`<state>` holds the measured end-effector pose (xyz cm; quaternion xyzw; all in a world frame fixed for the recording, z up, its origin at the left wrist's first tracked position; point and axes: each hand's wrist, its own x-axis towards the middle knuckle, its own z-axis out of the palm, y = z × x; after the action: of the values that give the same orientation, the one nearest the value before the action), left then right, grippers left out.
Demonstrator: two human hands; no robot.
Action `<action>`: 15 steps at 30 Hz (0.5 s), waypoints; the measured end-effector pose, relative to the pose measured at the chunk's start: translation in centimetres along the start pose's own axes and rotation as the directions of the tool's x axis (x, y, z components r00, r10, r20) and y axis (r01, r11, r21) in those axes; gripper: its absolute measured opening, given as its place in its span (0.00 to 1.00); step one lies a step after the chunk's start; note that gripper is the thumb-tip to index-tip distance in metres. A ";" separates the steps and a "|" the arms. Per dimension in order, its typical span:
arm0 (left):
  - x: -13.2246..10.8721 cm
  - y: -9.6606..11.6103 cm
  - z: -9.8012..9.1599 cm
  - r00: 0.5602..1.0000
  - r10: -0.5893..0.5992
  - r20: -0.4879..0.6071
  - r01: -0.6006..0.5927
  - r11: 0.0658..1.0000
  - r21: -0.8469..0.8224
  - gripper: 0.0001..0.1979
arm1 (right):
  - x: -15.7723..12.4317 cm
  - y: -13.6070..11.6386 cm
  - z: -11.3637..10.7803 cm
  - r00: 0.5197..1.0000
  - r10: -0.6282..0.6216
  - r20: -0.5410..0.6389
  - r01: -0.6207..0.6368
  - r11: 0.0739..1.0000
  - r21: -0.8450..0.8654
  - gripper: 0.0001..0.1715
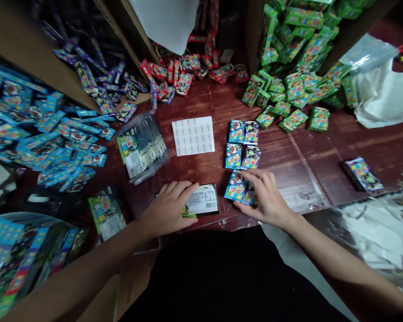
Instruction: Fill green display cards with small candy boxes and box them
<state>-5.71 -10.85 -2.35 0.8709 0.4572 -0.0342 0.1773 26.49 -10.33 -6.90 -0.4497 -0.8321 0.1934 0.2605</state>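
My left hand (171, 206) lies with fingers stretched over a flat printed pack (203, 200) with a label and barcode, partly hidden by the palm. My right hand (265, 197) grips a small purple box (250, 197), thumb at its near edge and fingertips at its far edge. Touching that box on its left is a small blue box (234, 185). Two more blue-and-purple pairs stand in line beyond: a blue box (233, 155) beside a purple box (251, 157), and another blue box (236, 131) beside a purple box (251, 132).
A sticker sheet (193, 136) and a stack of clear-wrapped packs (142, 147) lie ahead. Heaps of blue boxes (67, 143), red boxes (184, 80) and green boxes (298, 85) spread from cartons. Purple boxes (362, 174) lie near the table edge at right.
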 end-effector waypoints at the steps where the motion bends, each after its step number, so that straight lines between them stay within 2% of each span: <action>1: 0.0 0.0 0.0 1.000 -0.003 -0.014 0.003 1.000 -0.018 0.45 | -0.2 -0.2 -0.2 1.000 -0.018 0.004 0.018 1.000 0.013 0.45; 4: 0.5 0.3 -0.2 0.999 0.007 -0.040 -0.009 0.998 -0.055 0.45 | -0.7 -0.9 -0.6 0.990 -0.088 0.112 0.079 0.993 0.084 0.42; 7: 1.4 1.0 -0.1 0.998 0.065 -0.009 -0.065 0.995 -0.074 0.42 | -0.7 -1.4 -0.5 0.960 -0.148 0.237 0.108 0.979 0.176 0.40; 9: 1.9 1.3 0.1 0.995 0.096 0.007 -0.095 0.991 -0.092 0.41 | -0.5 -1.4 -0.4 0.945 -0.174 0.278 0.119 0.972 0.204 0.42; 13: 2.5 1.4 0.5 0.995 0.097 0.009 -0.095 0.990 -0.099 0.43 | -0.7 -0.1 -1.0 0.944 -0.180 0.277 0.137 0.976 0.168 0.58; 15: 2.7 1.4 0.7 0.996 0.092 0.011 -0.090 0.991 -0.097 0.44 | -1.2 0.8 -1.8 0.952 -0.155 0.265 0.126 0.984 0.123 0.62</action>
<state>-2.93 -9.66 -3.20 0.8809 0.4167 -0.0107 0.2240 28.71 -10.78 -6.22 -0.3441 -0.8788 0.2776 0.1796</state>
